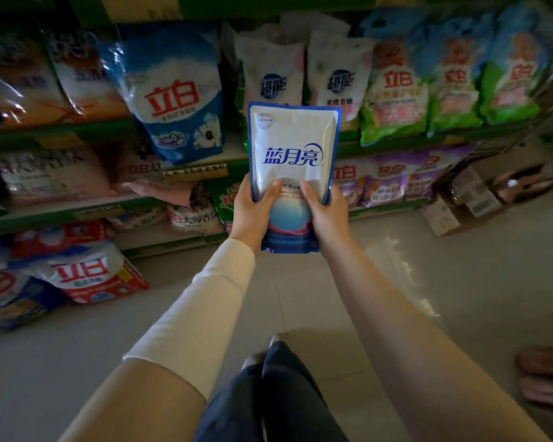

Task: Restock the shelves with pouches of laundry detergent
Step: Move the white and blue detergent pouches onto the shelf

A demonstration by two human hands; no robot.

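On the far left, big bags of washing powder (pixel 87 275) lie piled on the floor (pixel 396 307). Above them the green shelves (pixel 77 135) carry more bags, and a blue and white bag (pixel 176 90) leans forward off the middle one.

Next comes our left hand (pixel 253 212), with a pale sleeve (pixel 211 301) on the forearm. Its grip is clenched on the lower left edge of the pouch (pixel 292 148), thumb across the front and fingers behind. The pouch stands upright in the air in front of the shelves, high above the floor and not yet on any shelf. Our right hand (pixel 328 215) mirrors the left, its grip grasping the lower right edge.

We judge the pouch to be soft-sided and filled with liquid, since it looks flat at the top seal and fuller towards the base, so the weight should sit low. The film is glossy and probably slippery. Holding it low on both sides, as we do, seems right, and a palm under the base would be safer than a pinch at the top. A hard squeeze would only push the contents about. A free spot may lie behind the pouch, but the pouch hides it.

Further right stand green bags (pixel 393 100), and cardboard boxes (pixel 460 205) sit on the floor.
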